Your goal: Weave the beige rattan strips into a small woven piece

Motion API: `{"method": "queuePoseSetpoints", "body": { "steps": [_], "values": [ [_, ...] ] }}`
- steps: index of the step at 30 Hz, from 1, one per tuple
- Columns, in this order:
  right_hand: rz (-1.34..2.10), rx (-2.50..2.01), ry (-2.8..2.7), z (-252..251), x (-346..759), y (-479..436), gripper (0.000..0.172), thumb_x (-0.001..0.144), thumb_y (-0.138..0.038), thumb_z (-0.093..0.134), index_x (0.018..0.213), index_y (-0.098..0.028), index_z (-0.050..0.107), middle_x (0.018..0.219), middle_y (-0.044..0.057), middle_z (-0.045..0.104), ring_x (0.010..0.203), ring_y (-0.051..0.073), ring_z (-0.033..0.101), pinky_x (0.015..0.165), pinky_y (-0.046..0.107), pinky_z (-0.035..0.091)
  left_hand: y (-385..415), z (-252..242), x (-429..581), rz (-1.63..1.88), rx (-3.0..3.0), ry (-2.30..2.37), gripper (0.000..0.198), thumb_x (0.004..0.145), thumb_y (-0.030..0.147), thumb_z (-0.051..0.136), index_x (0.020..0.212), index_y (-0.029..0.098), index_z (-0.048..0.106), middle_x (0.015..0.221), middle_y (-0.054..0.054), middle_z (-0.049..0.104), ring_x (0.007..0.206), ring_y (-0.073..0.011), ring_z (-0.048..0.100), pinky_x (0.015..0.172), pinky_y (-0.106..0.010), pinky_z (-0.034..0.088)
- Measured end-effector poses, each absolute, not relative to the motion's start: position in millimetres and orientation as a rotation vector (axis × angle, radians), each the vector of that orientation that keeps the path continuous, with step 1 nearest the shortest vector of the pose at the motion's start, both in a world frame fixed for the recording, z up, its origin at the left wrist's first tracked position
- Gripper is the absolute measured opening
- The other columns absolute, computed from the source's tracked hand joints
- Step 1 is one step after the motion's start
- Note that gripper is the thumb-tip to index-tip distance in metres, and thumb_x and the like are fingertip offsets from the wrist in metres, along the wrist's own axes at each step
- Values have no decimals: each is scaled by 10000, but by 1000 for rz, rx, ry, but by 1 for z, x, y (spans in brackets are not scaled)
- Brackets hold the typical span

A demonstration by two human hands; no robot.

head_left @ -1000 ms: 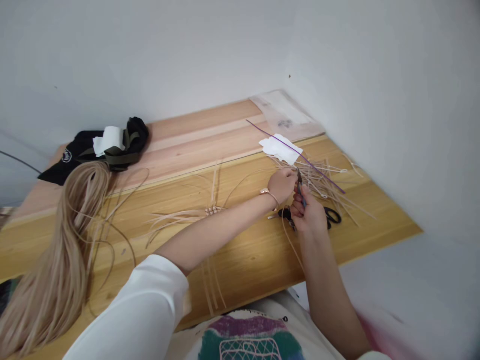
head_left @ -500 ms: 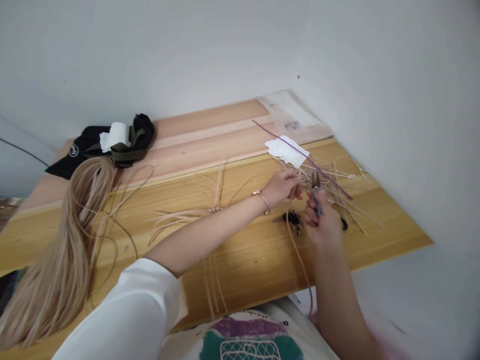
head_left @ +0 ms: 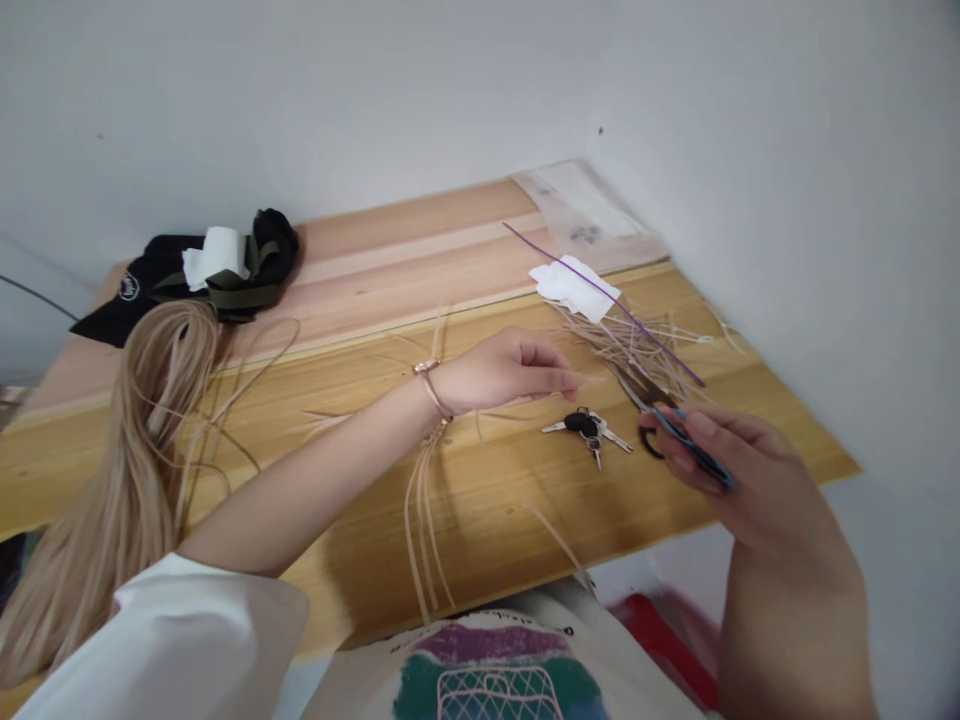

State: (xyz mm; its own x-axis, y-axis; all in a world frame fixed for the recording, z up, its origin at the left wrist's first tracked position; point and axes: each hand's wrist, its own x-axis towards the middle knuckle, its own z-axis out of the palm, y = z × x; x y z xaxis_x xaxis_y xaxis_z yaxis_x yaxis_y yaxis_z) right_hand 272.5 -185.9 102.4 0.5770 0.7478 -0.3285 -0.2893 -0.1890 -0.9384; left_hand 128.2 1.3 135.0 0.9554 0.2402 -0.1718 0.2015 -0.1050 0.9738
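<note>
My left hand [head_left: 504, 370] hovers over the wooden table [head_left: 525, 500], a thin bracelet on its wrist. Its fingers are pressed together in a pinch on the end of a thin tan strip [head_left: 592, 380]. My right hand [head_left: 739, 465] is off the table's right front edge, closed round small blue-handled pliers [head_left: 686, 438] whose metal tip points at the pile of cut tan strips [head_left: 645, 345]. A bunch of keys [head_left: 589, 428] lies between my two hands. A black scissor loop [head_left: 646, 440] shows just behind my right fingers.
A thick bundle of long tan strips [head_left: 142, 440] lies at the left. Black cloth with white paper [head_left: 217, 268] sits at the back left. A white tissue [head_left: 574, 288], a purple strand [head_left: 600, 295] and a plastic bag [head_left: 585, 210] lie near the wall corner. Strips [head_left: 421, 520] hang over the front edge.
My left hand has drawn back to the left with the strip. My right hand has moved right and toward me with the pliers, so the keys now show.
</note>
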Motion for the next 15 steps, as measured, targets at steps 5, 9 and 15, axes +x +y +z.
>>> {"method": "queuePoseSetpoints", "body": {
  "steps": [5, 9, 15],
  "values": [
    [1053, -1502, -423, 106, 273, -191, 332, 446, -413, 847, 679, -203, 737, 493, 13, 557, 419, 60, 382, 332, 171, 280, 2, 142, 125, -22, 1789, 280, 209, 752, 278, 589, 661, 112, 677, 504, 30, 489, 464, -37, 346, 457, -185, 233],
    [1078, -1489, -424, 107, 271, -192, 314, 463, -401, 844, 684, -203, 742, 473, 2, 524, 410, 54, 335, 317, 168, 255, 1, 145, 124, -32, 1842, 280, 204, 751, 277, 588, 663, 120, 683, 507, 30, 496, 456, -32, 336, 447, -179, 230],
    [1081, -1519, -447, 107, 270, -194, 314, 483, -408, 836, 700, -201, 743, 480, 2, 525, 421, 54, 332, 329, 166, 253, 0, 147, 124, -28, 1886, 277, 207, 748, 277, 592, 658, 120, 692, 494, 29, 494, 437, -27, 320, 433, -179, 223]
  ]
}}
